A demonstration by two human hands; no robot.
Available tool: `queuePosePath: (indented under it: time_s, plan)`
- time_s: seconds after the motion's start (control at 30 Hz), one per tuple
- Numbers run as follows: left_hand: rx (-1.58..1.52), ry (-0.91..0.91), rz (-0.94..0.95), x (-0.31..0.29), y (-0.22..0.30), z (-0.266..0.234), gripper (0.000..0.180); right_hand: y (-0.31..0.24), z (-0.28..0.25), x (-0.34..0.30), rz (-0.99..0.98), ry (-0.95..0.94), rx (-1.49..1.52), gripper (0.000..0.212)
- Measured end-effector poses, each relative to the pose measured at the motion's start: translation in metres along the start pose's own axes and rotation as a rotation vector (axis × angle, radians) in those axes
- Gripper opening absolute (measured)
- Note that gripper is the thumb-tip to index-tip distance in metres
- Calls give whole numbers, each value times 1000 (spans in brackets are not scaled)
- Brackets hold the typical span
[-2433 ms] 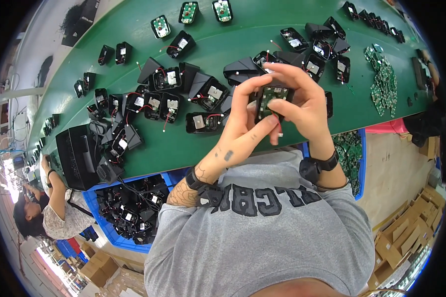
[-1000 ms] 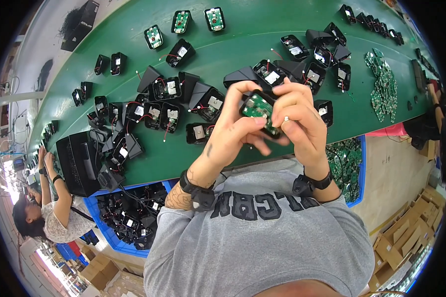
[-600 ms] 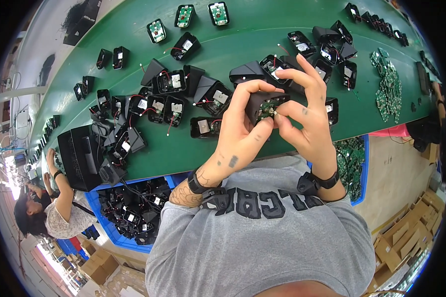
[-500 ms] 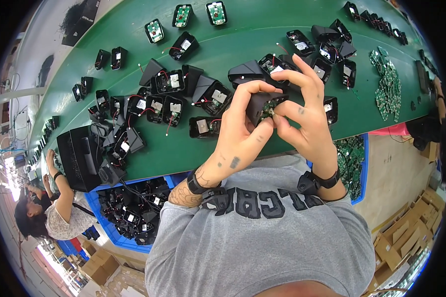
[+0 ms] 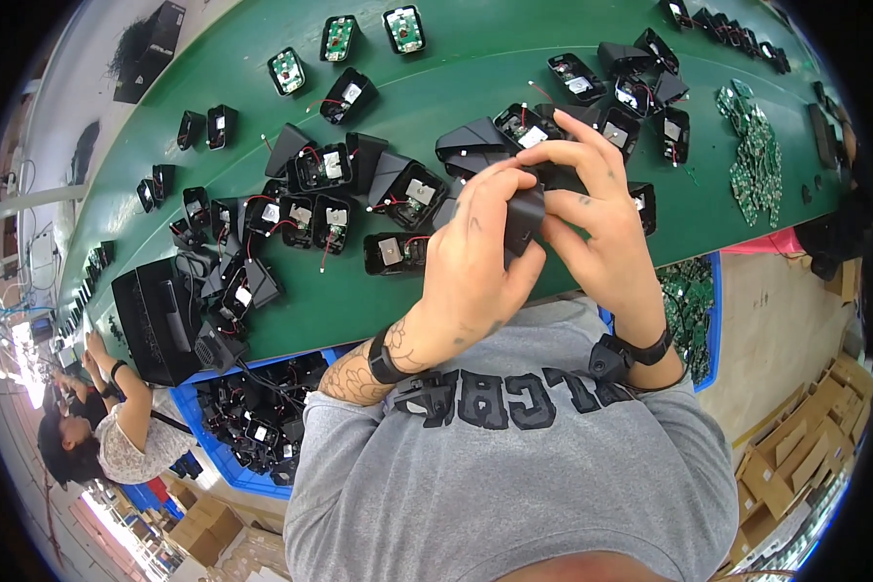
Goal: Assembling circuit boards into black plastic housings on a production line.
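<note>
A black plastic housing (image 5: 525,215) is between my two hands above the near edge of the green table. My left hand (image 5: 475,252) is closed around its left side, thumb below and fingers on top. From the right, my right hand (image 5: 599,215) bends over the same housing, its fingertips against the upper edge and the thumb at the side. The housing's smooth outer face shows; its open side and whatever is inside are hidden. Just beyond my hands lie more black housings (image 5: 475,141) with metal blocks and red wires.
The green table (image 5: 436,92) carries clusters of housings (image 5: 322,167), several with green circuit boards (image 5: 404,29). A pile of loose boards (image 5: 755,160) lies at right. Blue bins (image 5: 252,477) stand below the edge. A black box (image 5: 155,325) sits left, near another person (image 5: 136,436).
The housing has turned in my hands, so its outer face shows instead of the open side with the green board. My right fingers have shifted from pinching at the board to the housing's edge.
</note>
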State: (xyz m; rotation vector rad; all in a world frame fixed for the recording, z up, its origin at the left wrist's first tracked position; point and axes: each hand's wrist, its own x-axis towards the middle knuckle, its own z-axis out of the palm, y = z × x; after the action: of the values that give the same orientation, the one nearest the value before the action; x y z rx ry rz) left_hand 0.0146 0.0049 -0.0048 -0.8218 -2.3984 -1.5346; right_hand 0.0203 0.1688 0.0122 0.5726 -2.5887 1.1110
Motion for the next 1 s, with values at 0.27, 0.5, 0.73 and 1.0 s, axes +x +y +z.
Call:
queuePosePath:
  time_s: [0.27, 0.5, 0.73, 1.0]
  plan:
    - [-1024, -250, -851, 16, -25, -30, 37, 8, -21, 3, -277, 200, -7, 27]
    - [-1048, -549, -880, 27, -22, -38, 36, 7, -32, 8, -662, -49, -145, 26]
    - [-973, -496, -853, 34, -12, -36, 37, 12, -29, 14, -706, 36, -246, 18]
    - [-115, 71, -86, 19, 0, 2, 44, 13, 12, -6, 252, 348, 380, 13]
